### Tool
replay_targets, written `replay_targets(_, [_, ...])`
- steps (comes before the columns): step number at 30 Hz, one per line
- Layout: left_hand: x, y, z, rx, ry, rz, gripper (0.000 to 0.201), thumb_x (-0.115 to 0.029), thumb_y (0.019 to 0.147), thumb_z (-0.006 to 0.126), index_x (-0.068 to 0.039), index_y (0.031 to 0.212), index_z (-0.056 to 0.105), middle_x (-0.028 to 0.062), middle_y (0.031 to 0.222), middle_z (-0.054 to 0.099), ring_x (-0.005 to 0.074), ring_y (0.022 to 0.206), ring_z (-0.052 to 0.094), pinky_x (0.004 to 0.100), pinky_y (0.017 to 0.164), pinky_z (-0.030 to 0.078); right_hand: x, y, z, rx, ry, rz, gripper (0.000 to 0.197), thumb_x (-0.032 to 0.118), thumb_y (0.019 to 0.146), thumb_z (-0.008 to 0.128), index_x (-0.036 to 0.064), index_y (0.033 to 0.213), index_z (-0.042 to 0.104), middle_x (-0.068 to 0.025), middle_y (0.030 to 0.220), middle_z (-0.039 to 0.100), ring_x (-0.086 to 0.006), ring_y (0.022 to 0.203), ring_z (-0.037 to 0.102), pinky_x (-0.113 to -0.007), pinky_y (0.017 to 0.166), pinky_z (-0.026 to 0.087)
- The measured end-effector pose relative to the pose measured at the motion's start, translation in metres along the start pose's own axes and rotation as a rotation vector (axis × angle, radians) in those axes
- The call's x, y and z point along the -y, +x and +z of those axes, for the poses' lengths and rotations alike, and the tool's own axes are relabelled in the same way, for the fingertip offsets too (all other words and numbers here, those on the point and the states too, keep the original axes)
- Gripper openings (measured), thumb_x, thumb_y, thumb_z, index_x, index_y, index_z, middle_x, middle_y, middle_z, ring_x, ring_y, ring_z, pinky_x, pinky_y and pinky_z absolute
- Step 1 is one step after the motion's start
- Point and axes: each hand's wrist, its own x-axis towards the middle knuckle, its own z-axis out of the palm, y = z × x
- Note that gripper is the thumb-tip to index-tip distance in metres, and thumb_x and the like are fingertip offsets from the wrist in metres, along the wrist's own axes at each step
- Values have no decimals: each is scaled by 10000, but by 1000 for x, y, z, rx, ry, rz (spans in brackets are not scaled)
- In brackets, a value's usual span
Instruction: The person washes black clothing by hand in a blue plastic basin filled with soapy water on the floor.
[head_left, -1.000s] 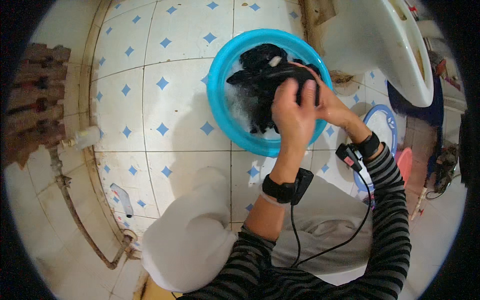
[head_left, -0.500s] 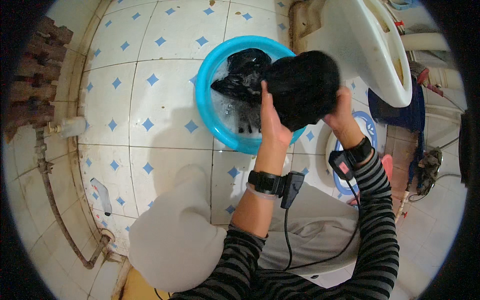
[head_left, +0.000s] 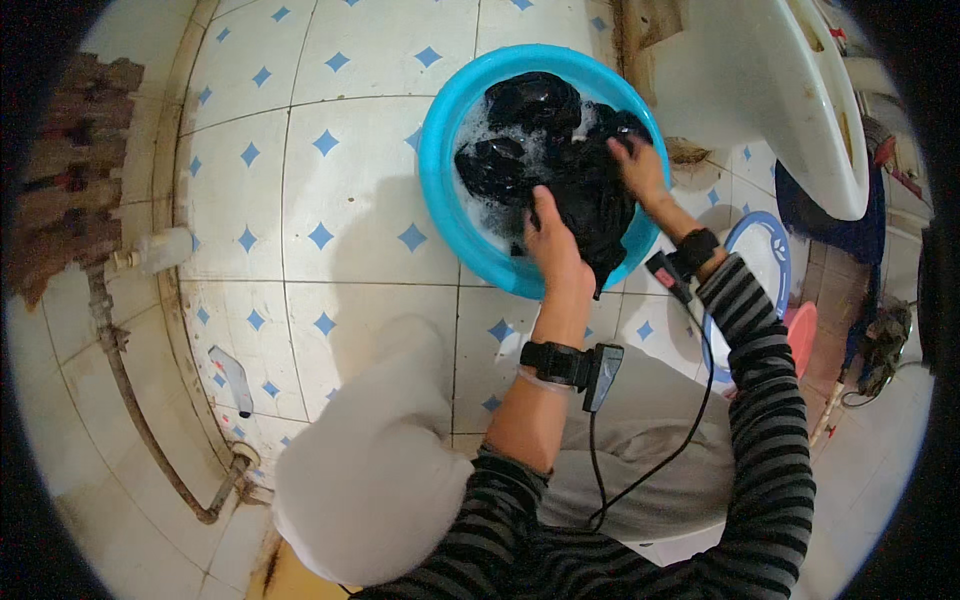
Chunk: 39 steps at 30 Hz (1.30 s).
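A blue plastic basin [head_left: 440,190] on the tiled floor holds soapy water and wet black clothing [head_left: 532,100]. Along the basin's near side lies a bunched black garment [head_left: 585,205], and one end of it hangs over the rim. My left hand [head_left: 556,245] grips its near left edge with the thumb on top; the other fingers are partly hidden by the cloth. On the right side of the basin, my right hand [head_left: 642,172] has its fingers curled into the same garment. White suds [head_left: 475,205] show around the cloth.
A white ceramic fixture [head_left: 790,110] stands close at the right. Beside my right forearm are a white and blue basin [head_left: 770,245] and a pink basin [head_left: 802,335]. A rusty pipe [head_left: 150,430] runs along the left wall, near a crumpled packet [head_left: 232,382] on the floor.
Both hands have lowered the black garment from above the basin's right side into it. The garment has spread out, and the whole view has shifted slightly.
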Motion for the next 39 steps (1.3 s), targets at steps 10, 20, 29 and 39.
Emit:
replay_targets(10, [1, 66, -35, -169, 105, 75, 536, -151, 816, 425, -96, 1261, 131, 128, 1302, 134, 289, 1165, 220, 450, 927, 200, 34, -53, 44, 645, -360, -506, 526, 127, 672, 559, 174, 1160, 369, -225, 1087, 375, -357, 981, 416, -384, 778, 402])
replay_targets(20, [20, 99, -51, -246, -58, -183, 489, -368, 777, 469, -99, 1151, 303, 115, 1116, 402, 263, 1003, 412, 437, 792, 375, 71, 6, 32, 775, -201, -22, 252, 121, 717, 526, 20, 947, 503, -171, 955, 511, -244, 909, 495, -339, 740, 401])
replay_targets(29, [-15, 55, -55, 288, 283, 40, 323, -285, 788, 378, -9, 863, 527, 92, 782, 534, 208, 673, 528, 334, 594, 451, 106, -93, -7, 429, 371, -563, 220, 174, 694, 602, 51, 548, 492, -82, 479, 426, -158, 454, 452, -285, 439, 347])
replay_targets(39, [-5, 17, -41, 411, 88, 75, 377, -78, 735, 430, -44, 1107, 374, 86, 1051, 444, 230, 973, 432, 342, 838, 359, 105, -94, -4, 151, 213, -503, 272, 304, 750, 509, 61, 835, 420, -173, 499, 491, -355, 491, 512, -427, 438, 406])
